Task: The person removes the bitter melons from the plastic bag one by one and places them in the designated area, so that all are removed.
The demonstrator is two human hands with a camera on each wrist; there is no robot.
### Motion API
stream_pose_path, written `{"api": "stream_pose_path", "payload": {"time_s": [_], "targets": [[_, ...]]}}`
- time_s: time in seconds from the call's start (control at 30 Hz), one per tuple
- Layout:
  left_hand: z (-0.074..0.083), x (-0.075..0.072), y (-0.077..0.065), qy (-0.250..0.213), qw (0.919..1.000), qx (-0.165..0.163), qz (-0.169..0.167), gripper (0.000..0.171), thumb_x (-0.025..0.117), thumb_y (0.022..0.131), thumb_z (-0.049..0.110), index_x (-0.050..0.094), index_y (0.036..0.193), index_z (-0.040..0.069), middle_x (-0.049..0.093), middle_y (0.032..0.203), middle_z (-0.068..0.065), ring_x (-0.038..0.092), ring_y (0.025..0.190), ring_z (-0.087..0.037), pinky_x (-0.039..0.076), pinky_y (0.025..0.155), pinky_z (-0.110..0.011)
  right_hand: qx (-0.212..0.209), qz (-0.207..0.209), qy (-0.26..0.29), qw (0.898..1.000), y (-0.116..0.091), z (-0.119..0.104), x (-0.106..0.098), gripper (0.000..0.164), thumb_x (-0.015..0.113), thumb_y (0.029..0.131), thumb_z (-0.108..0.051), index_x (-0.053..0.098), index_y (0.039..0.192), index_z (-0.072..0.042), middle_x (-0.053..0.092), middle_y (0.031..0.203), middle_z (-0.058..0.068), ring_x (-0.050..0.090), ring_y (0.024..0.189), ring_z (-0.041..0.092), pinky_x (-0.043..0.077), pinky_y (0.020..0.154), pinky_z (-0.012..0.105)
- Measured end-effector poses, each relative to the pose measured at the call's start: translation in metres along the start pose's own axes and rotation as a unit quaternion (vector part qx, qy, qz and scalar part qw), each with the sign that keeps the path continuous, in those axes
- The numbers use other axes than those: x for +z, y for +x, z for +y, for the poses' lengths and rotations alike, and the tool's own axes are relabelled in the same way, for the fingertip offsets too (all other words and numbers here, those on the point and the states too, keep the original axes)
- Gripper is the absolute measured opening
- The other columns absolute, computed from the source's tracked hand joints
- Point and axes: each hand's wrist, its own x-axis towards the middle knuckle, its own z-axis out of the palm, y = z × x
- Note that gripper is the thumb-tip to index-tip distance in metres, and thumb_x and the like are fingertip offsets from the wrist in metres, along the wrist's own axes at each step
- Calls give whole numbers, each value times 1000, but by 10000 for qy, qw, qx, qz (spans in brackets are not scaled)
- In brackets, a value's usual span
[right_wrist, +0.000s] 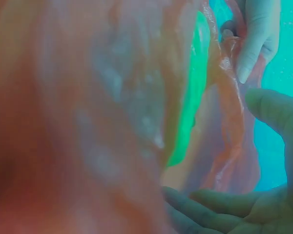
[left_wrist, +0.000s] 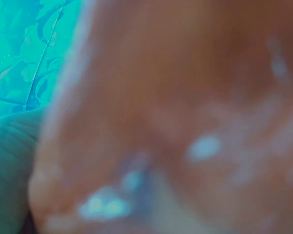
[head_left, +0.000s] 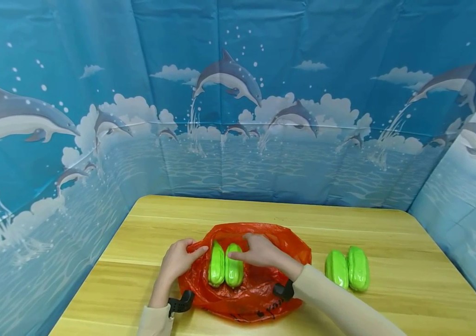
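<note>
A red plastic bag (head_left: 258, 298) lies spread with its mouth open on the table. Inside it, two glossy bright-green, long vegetable-shaped pieces (head_left: 217, 267) lie side by side. My left hand (head_left: 179, 261) pinches the bag's left rim between thumb and fingers; the right wrist view also shows this left hand (right_wrist: 259, 34) at the rim. Over the bag's inside is my right hand (head_left: 260, 252), its thumb near the top of the right-hand green piece (head_left: 234, 270). In the right wrist view its fingers (right_wrist: 234, 200) look extended. Blurred red plastic (left_wrist: 161, 97) fills most of the left wrist view.
Two more green pieces (head_left: 358, 268) lie together on the wooden table (head_left: 410, 261), right of the bag and beyond my right forearm. A blue dolphin-print curtain (head_left: 263, 154) hangs behind the table and along its sides. Both wrists wear black straps (head_left: 181, 302).
</note>
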Motion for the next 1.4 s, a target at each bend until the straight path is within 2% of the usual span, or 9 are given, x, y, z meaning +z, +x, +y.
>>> {"api": "stream_pose_path", "payload": {"time_s": [0.3, 0.5, 0.87, 1.2, 1.4], "targets": [[1, -1, 0, 18, 10000, 2, -3, 30, 69, 86, 41, 60, 79, 13, 45, 59, 3, 46, 53, -14, 37, 52, -30, 82, -46, -67, 9999, 6, 1, 7, 87, 65, 81, -57, 43, 134, 9, 57, 121, 23, 61, 95, 29, 49, 80, 46], [0, 0, 1, -14, 10000, 42, -51, 30, 68, 86, 41, 61, 81, 12, 48, 61, 2, 47, 55, -14, 38, 53, -30, 139, -66, -134, 9998, 9, 0, 11, 89, 66, 81, -58, 42, 134, 9, 57, 120, 23, 59, 103, 33, 47, 83, 47], [-1, 1, 1, -15, 9999, 106, -32, 31, 68, 87, 40, 58, 77, 12, 41, 57, 3, 44, 51, -13, 36, 51, -29, 130, -174, -98, 9997, 12, 6, 20, 90, 67, 80, -56, 40, 135, 10, 57, 121, 22, 57, 106, 34, 45, 87, 49], [-2, 3, 1, 20, 9999, 103, -7, 32, 68, 86, 40, 56, 75, 13, 38, 55, 4, 42, 50, -13, 34, 51, -29, 172, -338, 81, 9992, 14, 8, 26, 81, 68, 81, -55, 44, 129, 6, 60, 100, 9, 58, 88, 24, 48, 79, 43], [-1, 3, 1, 4, 10000, 87, -21, 31, 68, 86, 39, 56, 74, 13, 38, 55, 4, 42, 49, -13, 35, 50, -29, 178, -345, 194, 9991, 16, 10, 29, 81, 67, 80, -56, 44, 129, 5, 59, 98, 7, 58, 87, 23, 48, 78, 44]]}}
